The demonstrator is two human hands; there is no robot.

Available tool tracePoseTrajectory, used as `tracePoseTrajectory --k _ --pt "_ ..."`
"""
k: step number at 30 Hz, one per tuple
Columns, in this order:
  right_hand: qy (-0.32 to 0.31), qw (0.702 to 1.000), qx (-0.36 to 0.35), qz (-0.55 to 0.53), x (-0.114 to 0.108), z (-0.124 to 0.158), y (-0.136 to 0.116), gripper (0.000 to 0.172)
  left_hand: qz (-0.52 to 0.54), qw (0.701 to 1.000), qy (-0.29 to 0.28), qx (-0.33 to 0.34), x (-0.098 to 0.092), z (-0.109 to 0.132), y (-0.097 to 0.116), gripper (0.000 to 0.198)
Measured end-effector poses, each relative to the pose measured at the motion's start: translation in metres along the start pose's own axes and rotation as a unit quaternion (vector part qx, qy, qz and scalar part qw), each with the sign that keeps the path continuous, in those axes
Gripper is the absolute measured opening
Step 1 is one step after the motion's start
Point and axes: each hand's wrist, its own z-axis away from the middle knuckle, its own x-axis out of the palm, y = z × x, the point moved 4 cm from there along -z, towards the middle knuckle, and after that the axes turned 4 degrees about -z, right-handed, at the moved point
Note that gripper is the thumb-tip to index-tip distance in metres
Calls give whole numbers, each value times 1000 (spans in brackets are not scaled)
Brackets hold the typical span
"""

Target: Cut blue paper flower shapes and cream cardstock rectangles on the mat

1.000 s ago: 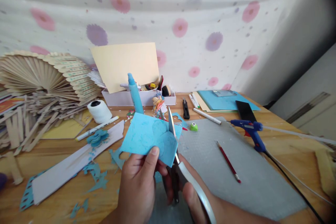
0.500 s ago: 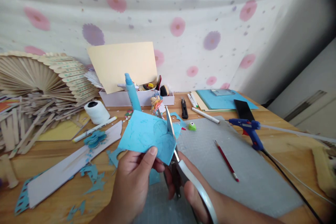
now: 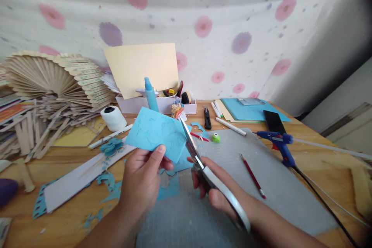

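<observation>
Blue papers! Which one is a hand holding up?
The sheet with drawn lines, pinched in the left hand; the big blue sheet at back right lies under a clear case.

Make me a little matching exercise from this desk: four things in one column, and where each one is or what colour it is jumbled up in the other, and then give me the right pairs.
Column one
1. Scissors
2. Light blue card with drawn outlines
3. Pencil
4. Glue gun

Column two
A. Mostly dark blue
B. Dark red, lying on the grey mat
C. Held in the right hand
D. Pinched in the left hand, thumb on top

Right pairs: 1-C, 2-D, 3-B, 4-A
</observation>
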Motion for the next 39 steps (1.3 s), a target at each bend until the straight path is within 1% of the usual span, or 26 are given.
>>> tracePoseTrajectory --k 2,4,5,6,7,8,9,10,11,13,15,18,21,24,25,26,27,28,29,30,31,33,35,37,38,39 --pt "8 998 12 62 -15 2 -7 71 8 1000 12 -1 -2 -6 2 16" --pt "62 983 37 170 -36 9 -14 71 8 1000 6 -14 -2 -11 2 20" --pt "98 965 64 235 -49 15 -16 69 4 1000 -5 -27 -1 -12 1 22" --pt "136 939 100 300 -63 24 -18 66 -5 999 -23 -43 1 -13 -2 24" --pt "171 901 146 370 -78 35 -18 61 -19 997 -48 -61 3 -12 -5 25" --pt "197 855 197 438 -92 49 -17 58 -39 993 -78 -79 6 -10 -8 26" --pt "224 798 240 505 -106 64 -16 58 -63 987 -111 -96 9 -7 -13 28" --pt "233 750 272 557 -118 79 -15 60 -87 979 -146 -111 12 -4 -17 29" --pt "247 723 293 575 -128 94 -13 59 -109 969 -181 -126 16 0 -22 31" --pt "259 695 323 587 -141 122 -7 58 -140 949 -237 -152 23 9 -31 33" --pt "269 685 342 584 -146 144 0 57 -159 934 -271 -172 29 17 -38 34" --pt "283 672 349 589 -147 161 5 57 -196 908 -322 -183 36 27 -46 36" --pt "289 669 330 600 -144 164 2 57 -234 886 -355 -186 39 32 -51 37" --pt "307 661 294 618 -135 159 -8 56 -259 875 -363 -189 41 35 -53 36" --pt "320 672 263 613 -128 155 -12 55 -267 870 -368 -190 41 36 -54 37" --pt "331 697 225 595 -120 150 -15 53 -273 865 -375 -193 43 37 -54 37" --pt "342 746 162 548 -109 143 -18 51 -281 855 -390 -196 45 40 -54 38" --pt "336 812 96 467 -98 134 -19 50 -292 840 -411 -200 48 43 -55 38" --pt "311 873 58 372 -87 125 -16 52 -306 820 -438 -204 53 47 -56 38" --pt "283 913 43 291 -77 117 -13 56 -322 798 -466 -207 57 52 -57 38" --pt "252 934 48 249 -69 109 -9 58 -340 776 -488 -209 62 55 -58 38" --pt "216 941 71 250 -62 99 -2 49 -372 752 -504 -203 72 59 -61 40" --pt "215 929 87 287 -68 97 3 38 -409 755 -487 -158 80 57 -62 41" --pt "236 915 97 313 -82 101 4 33 -466 753 -462 -40 85 53 -59 36" --pt "246 908 103 323 -90 104 4 33 -496 740 -454 34 86 52 -58 30" --pt "254 900 109 337 -97 107 3 33 -522 717 -450 103 85 52 -57 24"
